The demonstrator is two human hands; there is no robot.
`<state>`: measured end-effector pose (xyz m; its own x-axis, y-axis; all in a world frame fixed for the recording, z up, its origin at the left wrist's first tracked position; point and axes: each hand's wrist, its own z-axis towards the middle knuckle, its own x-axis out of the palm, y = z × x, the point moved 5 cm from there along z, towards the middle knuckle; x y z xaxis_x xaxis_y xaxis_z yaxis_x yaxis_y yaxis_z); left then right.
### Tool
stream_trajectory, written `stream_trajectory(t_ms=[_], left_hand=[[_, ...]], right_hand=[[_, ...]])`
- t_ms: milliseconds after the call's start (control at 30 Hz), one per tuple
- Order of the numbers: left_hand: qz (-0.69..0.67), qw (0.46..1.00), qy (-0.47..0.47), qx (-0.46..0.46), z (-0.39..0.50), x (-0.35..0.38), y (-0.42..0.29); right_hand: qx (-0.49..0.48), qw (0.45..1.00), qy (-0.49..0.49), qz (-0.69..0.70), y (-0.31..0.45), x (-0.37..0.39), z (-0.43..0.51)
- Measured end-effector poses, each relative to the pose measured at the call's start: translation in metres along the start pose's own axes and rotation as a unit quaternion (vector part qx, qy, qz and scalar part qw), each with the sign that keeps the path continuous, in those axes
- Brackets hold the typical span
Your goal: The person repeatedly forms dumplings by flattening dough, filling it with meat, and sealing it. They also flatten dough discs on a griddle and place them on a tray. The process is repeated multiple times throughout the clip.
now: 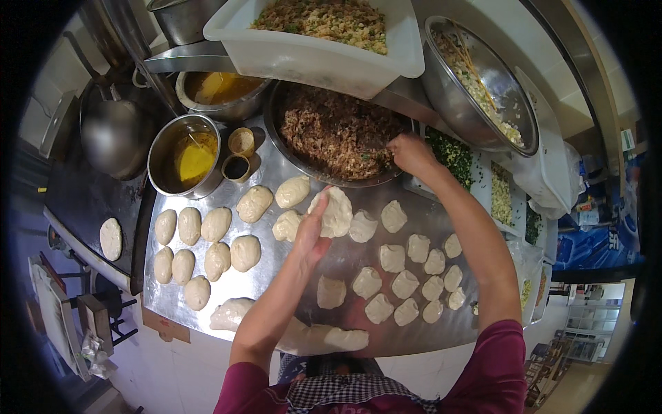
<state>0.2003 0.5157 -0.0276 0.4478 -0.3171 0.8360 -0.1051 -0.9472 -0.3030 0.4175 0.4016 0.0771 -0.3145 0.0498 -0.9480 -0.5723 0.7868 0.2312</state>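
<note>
A flattened round of dough rests in my left hand, the thumb lying over its near edge. My right hand reaches over the right side of a wide metal bowl of minced filling. Its curled fingers meet the filling, and whatever they may hold is hidden. Right of the held round are several cut dough pieces on the steel worktop. To the left sit several smooth oval dough buns. A long roll of dough lies along the near edge, partly behind my left forearm.
A metal pot of yellow oil stands left, beside two small cups. One flat dough piece lies on the dark griddle. A white tub of filling and a tilted steel bowl overhang the back. Chopped greens sit at right.
</note>
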Motion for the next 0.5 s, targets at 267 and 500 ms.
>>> stream_trajectory(t_ms=[267,500], left_hand=[[-0.014,0.999,-0.044,-0.005,0.013,0.001,-0.002],[-0.066,0.997,-0.043,0.023,0.001,0.02,-0.019]], right_hand=[[-0.062,0.982,0.113,0.137,0.015,0.006,-0.022],[-0.061,0.968,-0.02,0.241,0.052,0.003,-0.085]])
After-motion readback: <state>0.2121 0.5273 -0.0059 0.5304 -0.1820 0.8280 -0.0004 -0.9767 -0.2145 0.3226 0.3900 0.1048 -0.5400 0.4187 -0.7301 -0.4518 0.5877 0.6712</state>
